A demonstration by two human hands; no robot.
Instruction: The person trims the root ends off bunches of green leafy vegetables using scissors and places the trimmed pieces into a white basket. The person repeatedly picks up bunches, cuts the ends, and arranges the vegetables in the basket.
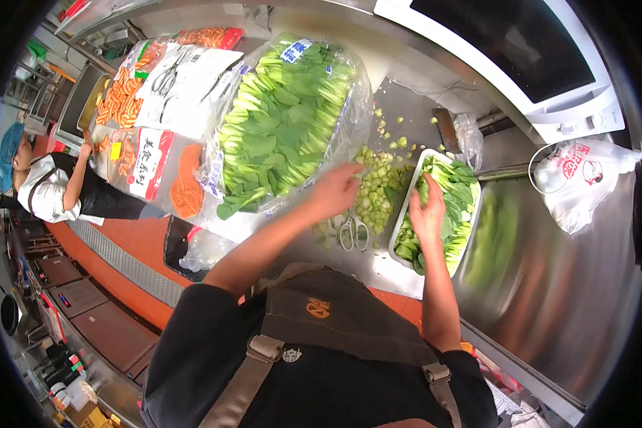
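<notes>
My left hand (pixel 338 186), blurred, is between a large open plastic bag of green bok choy (pixel 283 123) and a pile of cut bok choy ends (pixel 377 187). Whether it holds anything is unclear. Scissors with white handles (pixel 354 231) lie below it, on the steel counter (pixel 369 262). My right hand (pixel 429 211) is over the left side of a white rectangular tray (pixel 400 227), its thumb and fingers apart. Bok choy (pixel 455 187) fills this tray, leaves and pale stems together. Nothing shows in the right hand's grasp.
Bags of orange-striped food (pixel 120 99) and a white printed bag (pixel 179 88) lie left. An orange glove-like item (pixel 187 182) is nearby. A microwave (pixel 513 53) stands upper right; a white plastic bag (pixel 578 176) hangs by a steel wall (pixel 535 267). A co-worker (pixel 53 182) stands far left.
</notes>
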